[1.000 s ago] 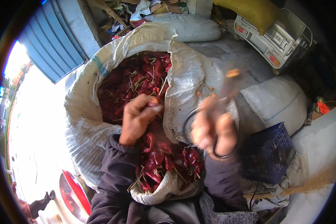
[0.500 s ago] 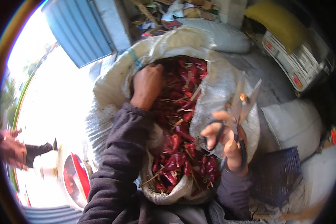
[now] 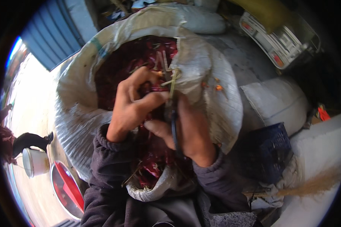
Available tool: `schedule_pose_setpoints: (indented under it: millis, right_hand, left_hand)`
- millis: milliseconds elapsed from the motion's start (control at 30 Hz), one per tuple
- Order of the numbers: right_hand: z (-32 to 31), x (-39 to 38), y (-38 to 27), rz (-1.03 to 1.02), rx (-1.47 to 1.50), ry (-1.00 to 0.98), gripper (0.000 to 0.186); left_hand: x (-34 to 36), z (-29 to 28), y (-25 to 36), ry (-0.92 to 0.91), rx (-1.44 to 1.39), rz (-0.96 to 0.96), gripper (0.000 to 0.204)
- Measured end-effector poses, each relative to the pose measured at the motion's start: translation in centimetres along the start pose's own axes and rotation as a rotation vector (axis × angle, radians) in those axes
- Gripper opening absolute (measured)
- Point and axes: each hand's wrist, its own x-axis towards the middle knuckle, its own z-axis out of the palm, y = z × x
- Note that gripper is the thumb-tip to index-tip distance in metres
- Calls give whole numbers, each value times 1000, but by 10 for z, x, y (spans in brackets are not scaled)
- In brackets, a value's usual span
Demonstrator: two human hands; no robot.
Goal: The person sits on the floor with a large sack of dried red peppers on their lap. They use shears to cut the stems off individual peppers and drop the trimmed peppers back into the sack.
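Observation:
A large white woven sack point(image 3: 74, 125) stands open before me, full of dried red chillies point(image 3: 119, 64) with pale stems. Over its mouth, my left hand point(image 3: 130, 104) is closed, thumb and fingers pinching a dried chilli point(image 3: 159, 87) whose stalk points right. Close beside it, my right hand point(image 3: 195, 130) grips a pair of scissors point(image 3: 174, 126) with black handles. Their blades meet the stalk near my left fingertips, partly hidden by the hands and smeared by motion. Small orange bits point(image 3: 218, 87) lie on the folded-back sack rim to the right.
Right of the sack are a dark blue crate point(image 3: 272, 151) and a stuffed white sack point(image 3: 278, 104). A white vehicle rear point(image 3: 274, 39) stands far right, a blue metal door point(image 3: 55, 34) far left. At left, a person walks by a white bucket point(image 3: 36, 162) and a basin point(image 3: 64, 189).
My left hand has come up out of the sack with a chilli. The right hand has swung the scissors left to meet it. The view has shifted, and the person at left has moved.

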Motion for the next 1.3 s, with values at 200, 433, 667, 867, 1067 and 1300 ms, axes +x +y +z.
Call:
schedule_pose_setpoints:
  millis: [200,433,667,867,1067,1300]
  right_hand:
    - [-15,-14,4,57,-116,-39,87]
    - [-34,-23,11,133,-148,-52,96]
    - [-22,-27,15,7,-150,-53,90]
    - [-24,-20,3,99,-158,-36,54]
    - [-22,-26,12,186,219,-81,44]
    - [-66,-21,3,90,1176,49,58]
  left_hand:
    - [7,-3,-24,-23,-117,31,21]
    - [16,-8,-42,-4,-569,-75,20]
    - [19,-30,-57,-232,-756,-137,23]
    - [4,-14,-25,-210,-239,-185,36]
    - [-2,0,-28,-17,413,263,38]
    - [-8,-22,-59,0,66,-88,18]
